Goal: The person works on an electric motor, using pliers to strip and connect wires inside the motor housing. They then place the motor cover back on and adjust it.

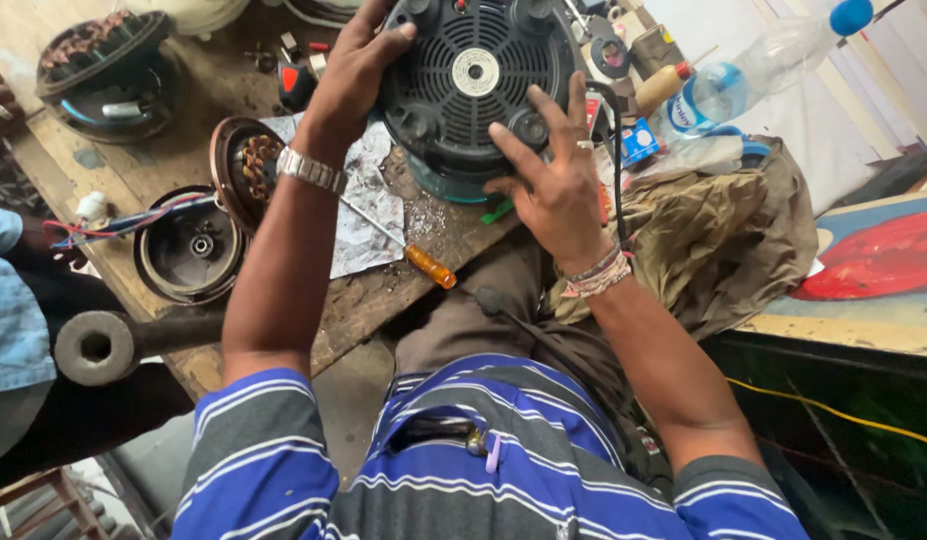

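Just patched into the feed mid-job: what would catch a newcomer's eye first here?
The round black vented base at top centre, gripped by the left hand and right hand. Left of it on the wooden bench lie opened motor parts, and an orange-handled screwdriver lies below it.

The black round appliance base point(473, 75) looks like matt moulded plastic with a slotted grille, the workbench point(383, 300) is rough, stained bare wood, the screwdriver point(408, 250) pairs a glossy amber plastic handle with a metal shaft, and the bottle point(753, 75) is clear shiny plastic.
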